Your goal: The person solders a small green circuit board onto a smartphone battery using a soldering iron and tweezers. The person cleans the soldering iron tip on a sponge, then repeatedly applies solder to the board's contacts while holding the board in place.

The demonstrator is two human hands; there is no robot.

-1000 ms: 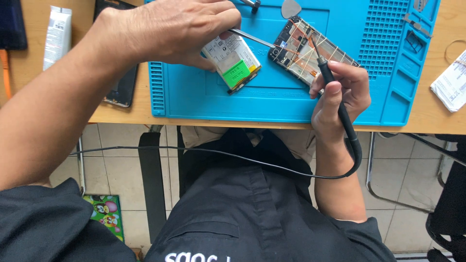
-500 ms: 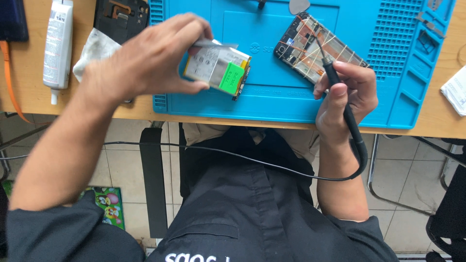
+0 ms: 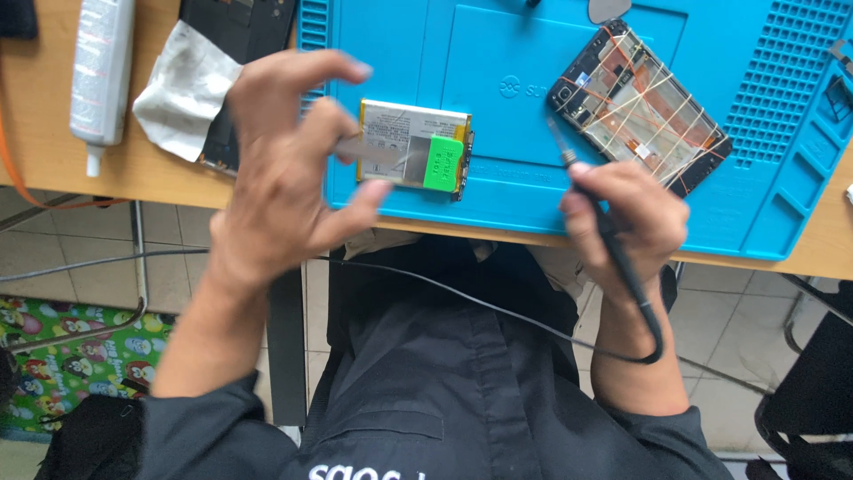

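I count one battery (image 3: 414, 156), one phone frame (image 3: 638, 107), one blue mat (image 3: 498, 80), one white tube (image 3: 100, 71), one crumpled cloth (image 3: 182, 89), one corded iron (image 3: 613, 249) on my desk (image 3: 53, 169).

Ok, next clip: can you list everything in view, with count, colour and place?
work mat: one, blue, on the wooden desk
phone battery: one, silver with a green tag, on the mat near its front edge
opened phone: one, black frame wrapped in rubber bands, right part of the mat
tube: one, white, far left on the desk
cloth: one, grey-white, crumpled, left of the mat
dark phone part: one, black, under the cloth
corded tool: one, black, in the right hand
left hand: open, raised above the battery's left end
right hand: closed on the tool
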